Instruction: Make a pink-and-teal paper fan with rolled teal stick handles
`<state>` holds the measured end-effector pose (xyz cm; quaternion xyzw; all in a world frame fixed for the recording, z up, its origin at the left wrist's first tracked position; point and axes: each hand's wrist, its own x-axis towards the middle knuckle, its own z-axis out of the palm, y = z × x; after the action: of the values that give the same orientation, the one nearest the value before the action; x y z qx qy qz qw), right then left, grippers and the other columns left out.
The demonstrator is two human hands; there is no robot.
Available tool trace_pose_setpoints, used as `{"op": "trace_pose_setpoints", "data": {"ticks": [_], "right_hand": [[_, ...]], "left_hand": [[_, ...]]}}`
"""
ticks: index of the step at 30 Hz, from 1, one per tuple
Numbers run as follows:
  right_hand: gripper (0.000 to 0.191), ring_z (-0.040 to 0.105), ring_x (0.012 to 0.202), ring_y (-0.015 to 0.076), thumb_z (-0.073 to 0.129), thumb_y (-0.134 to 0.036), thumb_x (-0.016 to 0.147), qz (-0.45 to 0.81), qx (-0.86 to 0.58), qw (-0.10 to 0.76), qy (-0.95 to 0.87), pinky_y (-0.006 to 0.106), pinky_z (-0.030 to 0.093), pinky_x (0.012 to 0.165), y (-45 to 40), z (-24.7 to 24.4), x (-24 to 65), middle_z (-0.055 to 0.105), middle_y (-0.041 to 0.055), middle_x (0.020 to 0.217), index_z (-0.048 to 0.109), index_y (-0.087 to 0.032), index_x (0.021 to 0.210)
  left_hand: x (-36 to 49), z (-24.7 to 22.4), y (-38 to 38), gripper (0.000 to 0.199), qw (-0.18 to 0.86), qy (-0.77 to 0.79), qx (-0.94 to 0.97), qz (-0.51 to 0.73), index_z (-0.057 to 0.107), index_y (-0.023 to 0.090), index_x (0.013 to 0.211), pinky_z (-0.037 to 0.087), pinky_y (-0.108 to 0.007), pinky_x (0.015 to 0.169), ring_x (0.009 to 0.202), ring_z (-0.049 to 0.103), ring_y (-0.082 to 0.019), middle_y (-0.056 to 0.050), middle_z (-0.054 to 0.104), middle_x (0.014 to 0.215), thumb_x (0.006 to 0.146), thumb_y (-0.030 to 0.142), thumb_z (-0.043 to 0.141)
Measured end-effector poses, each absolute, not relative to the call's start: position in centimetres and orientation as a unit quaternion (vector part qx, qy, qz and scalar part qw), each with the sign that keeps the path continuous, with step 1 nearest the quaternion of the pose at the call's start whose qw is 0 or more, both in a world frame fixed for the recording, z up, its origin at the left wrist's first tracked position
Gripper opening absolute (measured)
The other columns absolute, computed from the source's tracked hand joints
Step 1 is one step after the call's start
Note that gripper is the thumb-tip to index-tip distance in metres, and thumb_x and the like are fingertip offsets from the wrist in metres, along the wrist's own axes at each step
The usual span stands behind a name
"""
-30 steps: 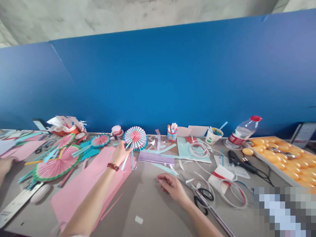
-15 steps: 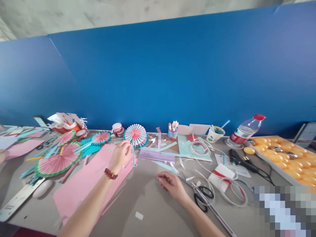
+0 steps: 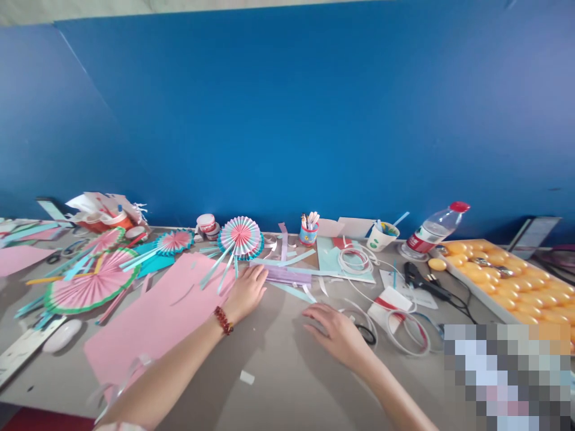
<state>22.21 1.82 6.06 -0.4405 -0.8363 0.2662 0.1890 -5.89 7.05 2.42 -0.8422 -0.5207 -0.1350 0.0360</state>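
My left hand (image 3: 248, 291), with a beaded bracelet at its wrist, reaches over the left end of the folded purple paper (image 3: 288, 275), fingers stretched out. Just behind it stands a pink and teal paper rosette (image 3: 241, 237) with pale blue strips hanging from it. My right hand (image 3: 333, 329) is over the grey table with fingers apart and nothing in it. Black-handled scissors (image 3: 367, 334) lie partly hidden behind that hand. Large pink paper (image 3: 157, 317) lies under and beside my left forearm.
Paper fans (image 3: 94, 281) and a white mouse (image 3: 63, 335) are at the left. A pen cup (image 3: 308, 232), coiled white cable (image 3: 354, 261), glue gun (image 3: 424, 284), bottle (image 3: 431, 233) and tray of orange balls (image 3: 507, 272) stand at the back and right.
My left hand has let go of the blue strip by the rosette and moved right to the purple paper. My right hand has opened and moved slightly right. The view has tilted down.
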Motion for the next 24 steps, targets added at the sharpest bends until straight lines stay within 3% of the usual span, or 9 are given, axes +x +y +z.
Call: {"op": "trace_pose_setpoints", "data": {"ticks": [4,11,16,24], "right_hand": [[0.033,0.057,0.116,0.0279,0.050,-0.019,0.088,0.139,-0.471,0.174,-0.853,0.045,0.044,0.102,0.4,3.0,25.0,0.063,0.0098,0.127,0.067,-0.023,0.115],[0.033,0.061,0.109,0.0244,0.042,-0.022,0.095,0.021,-0.494,0.184,-0.849,0.041,0.049,0.097,0.9,-0.2,29.1,0.065,0.0081,0.122,0.067,-0.023,0.116],[0.032,0.060,0.111,0.0265,0.042,-0.023,0.095,-0.031,-0.506,0.217,-0.834,0.043,0.049,0.098,2.3,-1.1,29.7,0.066,0.0097,0.119,0.068,-0.021,0.114],[0.033,0.059,0.115,0.0286,0.044,-0.037,0.097,-0.037,-0.498,0.216,-0.839,0.046,0.046,0.101,1.4,-1.5,29.2,0.064,0.0099,0.125,0.065,-0.023,0.118]], "left_hand": [[-5.4,2.5,7.9,0.036,0.045,-0.517,-0.844,-0.136,0.054,0.016,0.128,0.040,-0.047,0.104,0.119,0.052,-0.030,-0.014,0.058,0.126,0.092,0.014,0.049],[-4.8,2.5,9.1,0.023,0.033,-0.504,-0.851,-0.140,0.065,0.018,0.095,0.045,-0.042,0.090,0.099,0.057,-0.027,-0.010,0.063,0.096,0.091,0.008,0.045],[-3.8,3.5,9.8,0.024,0.030,-0.511,-0.844,-0.159,0.065,0.018,0.095,0.046,-0.040,0.088,0.099,0.057,-0.026,-0.009,0.064,0.095,0.091,0.008,0.044],[-6.7,6.2,4.9,0.022,0.012,-0.527,-0.825,-0.202,0.060,0.021,0.113,0.047,-0.039,0.095,0.109,0.057,-0.024,-0.009,0.062,0.116,0.097,0.023,0.046]]}}
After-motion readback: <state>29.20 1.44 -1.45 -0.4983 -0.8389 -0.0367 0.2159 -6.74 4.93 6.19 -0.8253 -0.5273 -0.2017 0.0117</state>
